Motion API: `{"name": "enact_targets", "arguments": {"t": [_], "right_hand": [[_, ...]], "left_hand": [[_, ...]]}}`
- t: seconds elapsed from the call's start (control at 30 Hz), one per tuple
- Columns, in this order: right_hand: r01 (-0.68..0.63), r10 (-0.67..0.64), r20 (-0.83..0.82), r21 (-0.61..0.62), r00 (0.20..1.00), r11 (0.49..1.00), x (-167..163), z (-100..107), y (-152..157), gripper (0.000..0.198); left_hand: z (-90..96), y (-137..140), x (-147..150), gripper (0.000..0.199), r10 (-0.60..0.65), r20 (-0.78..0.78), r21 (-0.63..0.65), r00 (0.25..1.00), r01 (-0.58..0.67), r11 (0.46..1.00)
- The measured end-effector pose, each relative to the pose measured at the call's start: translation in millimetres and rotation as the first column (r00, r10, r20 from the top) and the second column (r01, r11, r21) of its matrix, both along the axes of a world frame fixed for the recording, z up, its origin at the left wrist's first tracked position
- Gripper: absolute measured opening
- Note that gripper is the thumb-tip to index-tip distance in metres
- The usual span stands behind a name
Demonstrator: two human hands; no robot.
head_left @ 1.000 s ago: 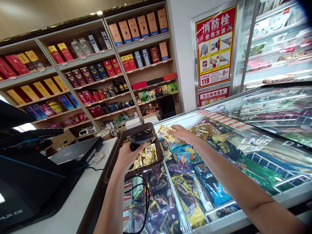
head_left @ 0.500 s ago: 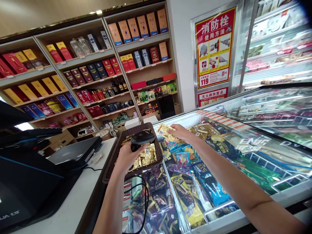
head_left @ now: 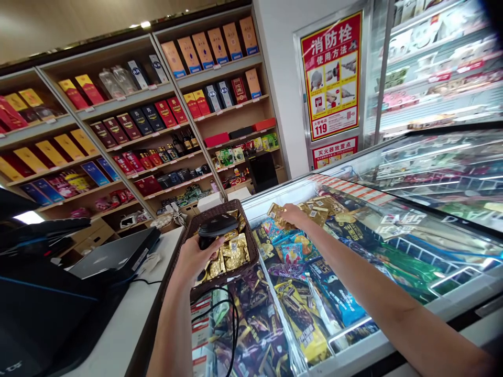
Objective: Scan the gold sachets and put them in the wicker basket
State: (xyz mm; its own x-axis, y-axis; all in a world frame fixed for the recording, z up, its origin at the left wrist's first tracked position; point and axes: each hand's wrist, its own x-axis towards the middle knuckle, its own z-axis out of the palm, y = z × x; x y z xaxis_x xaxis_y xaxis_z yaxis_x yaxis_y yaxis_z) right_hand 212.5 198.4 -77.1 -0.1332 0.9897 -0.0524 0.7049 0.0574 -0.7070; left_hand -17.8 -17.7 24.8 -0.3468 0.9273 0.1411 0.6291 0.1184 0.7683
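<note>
Now, head view: only cam; shelves far L, freezer near R, tabletop near L.
L hand (head_left: 194, 257): clamped round grip of blk handheld scanner (head_left: 218, 225), scanner head tipped over basket.
R hand (head_left: 297, 215): fingertips pinched tog. on edge of a gold pkt (head_left: 275, 212).
Gold pkt: far side of freezer, R of basket, just beside other gold pkts (head_left: 319, 207) lying there; can't tell if it touches what's under it.
Basket: brn wicker (head_left: 253, 255), far end of near-L freezer section, tabletop just L; holds loose gold pkts (head_left: 237, 252), some hidden by L hand + scanner.
Cable: blk (head_left: 234, 319), looped, near side of basket, over glass.
Freezer (head_left: 361, 346): blue pkt (head_left: 340, 293) + yellow pkt (head_left: 306, 319) mid, green bags (head_left: 408, 266) R; dk pkts (head_left: 255, 319) under glass near L.
Tabletop (head_left: 128, 319): white; dk terminal (head_left: 43, 309) near L, flat dk-grey device (head_left: 113, 252) farther.
Shelves (head_left: 178, 94): far L, boxed goods, bottles.
Poster (head_left: 332, 78): red/yellow, far wall, R of shelves.
Chiller (head_left: 444, 78): lit, far R, pkgd stock.
</note>
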Motion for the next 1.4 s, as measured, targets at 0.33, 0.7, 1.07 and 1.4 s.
{"name": "enact_targets", "arguments": {"t": [0.33, 0.7, 1.07, 1.4], "right_hand": [[0.287, -0.333, 0.294, 0.187, 0.896, 0.939, 33, -25, 23, 0.047], [-0.575, 0.447, 0.391, 0.321, 0.804, 0.753, -163, 18, -138, 0.037], [-0.555, 0.46, 0.358, 0.235, 0.813, 0.798, -224, 13, -176, 0.026], [-0.112, 0.181, -0.511, 0.165, 0.84, 0.98, -130, 0, -77, 0.027]], "left_hand": [[7.3, -15, -34, 0.048, 0.116, 0.054, 0.115, 0.992, -0.122, 0.986], [21.0, -44, -46, 0.046, 0.13, 0.194, 0.307, 0.972, -0.186, 0.933], [25.5, -52, -46, 0.047, 0.086, 0.293, 0.321, 0.952, -0.183, 0.929], [23.2, -43, -41, 0.048, 0.116, 0.187, 0.249, 0.975, -0.162, 0.955]]}}
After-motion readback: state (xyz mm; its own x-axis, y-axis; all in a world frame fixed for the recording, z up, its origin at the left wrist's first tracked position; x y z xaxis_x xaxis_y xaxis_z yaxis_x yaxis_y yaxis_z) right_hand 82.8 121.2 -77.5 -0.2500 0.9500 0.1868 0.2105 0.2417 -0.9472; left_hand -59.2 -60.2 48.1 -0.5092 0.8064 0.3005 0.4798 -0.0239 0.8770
